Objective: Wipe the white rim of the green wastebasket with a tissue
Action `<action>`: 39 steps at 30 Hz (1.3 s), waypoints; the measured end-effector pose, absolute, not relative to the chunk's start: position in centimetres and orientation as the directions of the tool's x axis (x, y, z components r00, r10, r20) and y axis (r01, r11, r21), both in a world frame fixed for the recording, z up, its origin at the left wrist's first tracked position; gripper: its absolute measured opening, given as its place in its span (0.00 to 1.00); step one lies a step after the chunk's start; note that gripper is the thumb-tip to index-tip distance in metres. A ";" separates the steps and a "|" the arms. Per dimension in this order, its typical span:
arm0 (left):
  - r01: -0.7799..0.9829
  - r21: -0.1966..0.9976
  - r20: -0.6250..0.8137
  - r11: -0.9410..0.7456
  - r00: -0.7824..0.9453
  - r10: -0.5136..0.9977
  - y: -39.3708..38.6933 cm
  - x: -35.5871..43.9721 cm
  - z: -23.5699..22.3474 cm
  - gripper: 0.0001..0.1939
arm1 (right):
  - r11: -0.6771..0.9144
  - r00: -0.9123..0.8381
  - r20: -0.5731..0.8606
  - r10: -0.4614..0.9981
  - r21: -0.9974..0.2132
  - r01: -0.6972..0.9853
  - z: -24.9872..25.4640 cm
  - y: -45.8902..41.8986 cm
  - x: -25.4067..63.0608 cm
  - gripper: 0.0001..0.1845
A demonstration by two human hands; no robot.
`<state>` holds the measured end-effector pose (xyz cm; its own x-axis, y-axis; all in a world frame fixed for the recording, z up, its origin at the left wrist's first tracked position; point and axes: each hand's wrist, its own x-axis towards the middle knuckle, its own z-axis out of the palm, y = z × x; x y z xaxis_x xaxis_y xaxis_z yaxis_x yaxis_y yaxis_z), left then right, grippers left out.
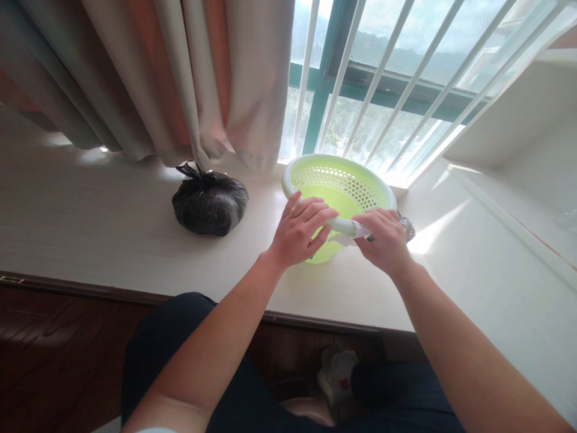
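Observation:
A light green wastebasket (pixel 342 201) with a pale rim and rows of holes stands on the white ledge in front of me. My left hand (pixel 306 228) grips the left front of its rim, fingers over the edge and thumb outside. At the right front, my right hand (pixel 381 234) is closed round the rim with a thin white wipe (pixel 360 230) under its fingers; part of it hangs below the rim. Crumpled dark plastic (pixel 407 225) shows just beyond my right hand. Left of the basket sits a knotted black garbage bag (pixel 211 203), apart from both hands.
The white ledge (pixel 112 234) ends at a dark front edge above a wooden floor. Behind it are a curtain (pixel 256 84) and a window with white bars (pixel 376 84). A white side wall (pixel 536 150) bounds the right. My legs are below the ledge.

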<state>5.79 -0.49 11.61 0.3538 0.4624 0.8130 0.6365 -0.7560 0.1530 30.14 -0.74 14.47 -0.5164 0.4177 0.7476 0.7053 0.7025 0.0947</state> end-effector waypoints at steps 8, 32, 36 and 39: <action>0.633 0.137 0.822 -0.762 0.356 0.445 -0.5 5.8 11.6 0.15 | 0.714 -0.528 0.750 0.398 0.107 0.692 14.5 -0.7 30.3 0.06; 0.627 0.133 0.830 -0.767 0.353 0.432 -0.5 5.7 11.6 0.14 | 0.721 -0.527 0.750 0.399 0.098 0.685 14.4 -0.4 30.9 0.06; 0.631 0.148 0.813 -0.761 0.361 0.457 -0.5 5.7 11.7 0.15 | 0.724 -0.524 0.748 0.407 0.086 0.685 14.4 -0.4 31.0 0.06; 0.631 0.149 0.811 -0.762 0.363 0.459 -0.5 5.7 11.7 0.16 | 0.724 -0.521 0.748 0.411 0.080 0.685 14.4 -0.3 31.0 0.06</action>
